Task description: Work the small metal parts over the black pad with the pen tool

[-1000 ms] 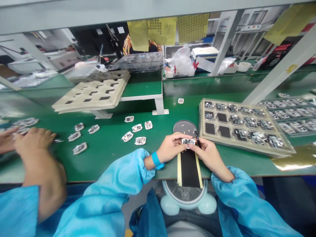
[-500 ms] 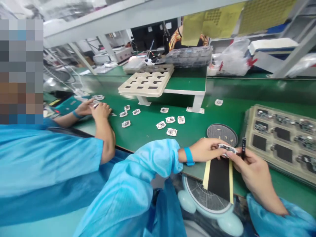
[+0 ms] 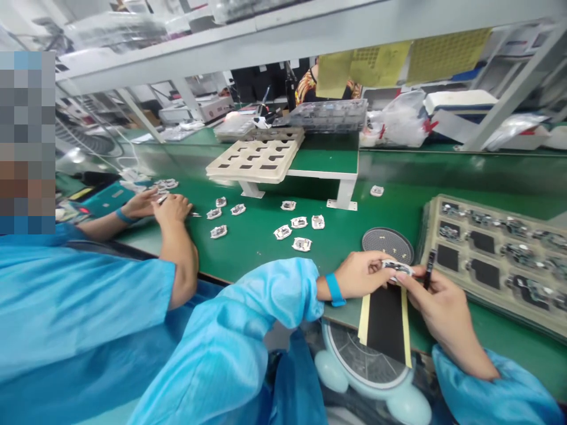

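Note:
My left hand (image 3: 361, 274) and my right hand (image 3: 436, 298) together pinch a small white-framed electronic part (image 3: 397, 268) just above a black strip with yellow edges (image 3: 385, 321) that hangs over the bench's front edge. A thin black tool (image 3: 429, 261) also sits between my right hand's fingers, pointing up. A round grey perforated disc (image 3: 387, 243) lies just behind the part. Both my sleeves are light blue, with a blue band on my left wrist.
A beige tray (image 3: 496, 292) of similar parts lies to the right. Several loose parts (image 3: 297, 227) are scattered on the green bench. A stack of empty beige trays (image 3: 254, 160) rests on a white stand. On the left, a co-worker's hands (image 3: 170, 206) handle parts.
The view has swung left and a little up, bringing the co-worker at the left into sight. My hands keep the same hold on the part.

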A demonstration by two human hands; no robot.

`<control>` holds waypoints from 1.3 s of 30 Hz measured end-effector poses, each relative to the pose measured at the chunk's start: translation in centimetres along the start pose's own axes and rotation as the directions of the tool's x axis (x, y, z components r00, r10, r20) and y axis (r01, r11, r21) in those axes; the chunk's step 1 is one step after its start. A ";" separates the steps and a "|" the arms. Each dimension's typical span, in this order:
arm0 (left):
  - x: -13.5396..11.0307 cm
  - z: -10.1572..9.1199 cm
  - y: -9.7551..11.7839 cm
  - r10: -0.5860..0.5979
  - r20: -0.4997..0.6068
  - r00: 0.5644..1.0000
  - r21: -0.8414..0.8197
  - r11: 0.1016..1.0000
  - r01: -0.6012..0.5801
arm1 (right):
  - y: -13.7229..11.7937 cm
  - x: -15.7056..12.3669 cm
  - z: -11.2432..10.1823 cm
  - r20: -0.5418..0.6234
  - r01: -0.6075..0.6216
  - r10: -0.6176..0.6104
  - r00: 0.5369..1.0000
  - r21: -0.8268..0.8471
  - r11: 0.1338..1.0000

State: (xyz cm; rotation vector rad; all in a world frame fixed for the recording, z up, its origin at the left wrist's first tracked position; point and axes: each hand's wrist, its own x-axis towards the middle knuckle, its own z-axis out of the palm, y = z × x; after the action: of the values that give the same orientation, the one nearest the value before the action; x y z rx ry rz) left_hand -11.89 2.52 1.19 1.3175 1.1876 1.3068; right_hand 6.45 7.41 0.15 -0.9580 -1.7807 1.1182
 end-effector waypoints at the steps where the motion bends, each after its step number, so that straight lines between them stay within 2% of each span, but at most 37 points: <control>1: 0.0 -0.1 0.2 -0.005 0.004 1.000 0.007 1.000 0.005 | -0.3 0.2 -0.2 0.026 -0.014 0.015 1.000 -0.033 0.999; 5: -0.1 -0.6 1.0 0.061 -0.004 0.998 0.171 0.983 -0.059 | -2.1 1.0 -1.5 0.119 -0.013 0.036 0.992 -0.190 0.982; 9: -0.1 -1.0 1.6 0.122 0.021 0.992 0.331 0.936 -0.122 | -4.1 2.0 -2.6 0.065 0.132 -0.121 0.990 -0.210 0.969; 11: -0.1 -1.2 1.7 0.155 0.042 0.987 0.384 0.910 -0.159 | -4.8 2.5 -2.7 0.099 0.204 -0.185 0.978 -0.244 0.948; 15: -0.1 -1.3 1.7 0.205 0.039 0.978 0.450 0.870 -0.201 | -4.8 3.2 -2.4 0.208 0.380 -0.335 0.919 -0.240 0.893; 19: 0.1 -1.3 1.5 0.203 0.036 0.979 0.465 0.863 -0.196 | -3.3 3.0 -2.0 0.207 0.524 -0.486 0.849 -0.215 0.824; 22: 0.2 -1.4 1.3 0.198 0.042 0.979 0.468 0.862 -0.194 | -2.5 2.8 -2.0 0.243 0.578 -0.529 0.813 -0.231 0.783; 25: 0.2 -1.6 1.3 0.195 0.035 0.980 0.475 0.859 -0.188 | -2.6 2.9 -2.1 0.316 0.583 -0.501 0.806 -0.275 0.765; 31: 0.7 -2.0 1.5 0.190 -0.051 0.981 0.462 0.875 -0.145 | -4.3 5.1 -1.9 0.447 0.491 -0.309 0.839 -0.380 0.784; 33: 1.1 -2.2 1.2 0.142 -0.091 0.986 0.414 0.905 -0.092 | -4.6 6.4 -1.7 0.448 0.470 -0.281 0.849 -0.395 0.789; 35: 1.4 -2.5 0.7 0.086 -0.124 0.989 0.347 0.937 -0.039 | -4.6 7.7 -1.3 0.408 0.435 -0.254 0.877 -0.451 0.779; 37: 1.6 -2.8 0.2 0.042 -0.142 0.989 0.312 0.950 0.004 | -4.7 8.7 -0.7 0.379 0.397 -0.199 0.904 -0.567 0.722; 39: 1.6 -3.0 -0.1 0.015 -0.145 0.989 0.313 0.949 0.032 | -4.8 9.2 -0.1 0.382 0.376 -0.128 0.915 -0.694 0.614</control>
State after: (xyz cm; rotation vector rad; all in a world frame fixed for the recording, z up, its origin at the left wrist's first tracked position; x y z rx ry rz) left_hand -14.89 4.08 1.42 1.4572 1.5533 1.2602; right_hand 2.15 14.10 6.74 -0.9662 -2.6395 0.2810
